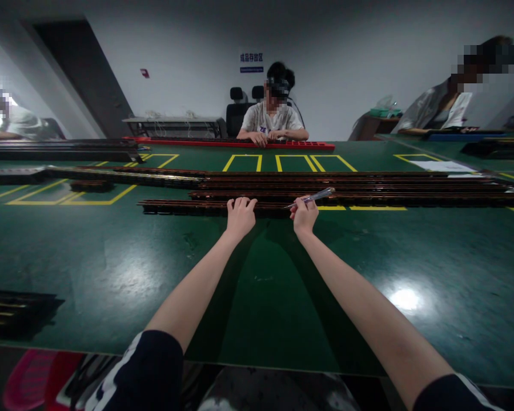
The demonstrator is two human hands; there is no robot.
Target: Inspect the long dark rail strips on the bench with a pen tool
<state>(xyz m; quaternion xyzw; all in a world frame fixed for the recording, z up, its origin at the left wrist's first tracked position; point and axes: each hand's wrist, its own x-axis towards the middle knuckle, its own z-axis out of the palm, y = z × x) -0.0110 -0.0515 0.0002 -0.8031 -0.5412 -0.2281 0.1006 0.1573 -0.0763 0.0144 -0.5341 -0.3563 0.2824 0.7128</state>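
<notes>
A long dark strip [184, 206] with copper-coloured lines lies crosswise on the green table [257, 274]. My left hand [241, 217] rests on this strip, its fingers bent over it. To its right, my right hand [305, 217] is closed around a small screwdriver [321, 196] with a clear handle. The thin tip of the screwdriver points left and down at the strip between my hands. Just behind, several similar dark strips [368, 185] lie side by side, reaching far to the right.
Yellow tape outlines [246, 156] mark the table. More dark strips [60, 150] lie at the back left, and others [17, 311] at the front left. Across the table, a person [272, 117] works over a red rail [240, 142]. Another person [437, 108] leans in at right.
</notes>
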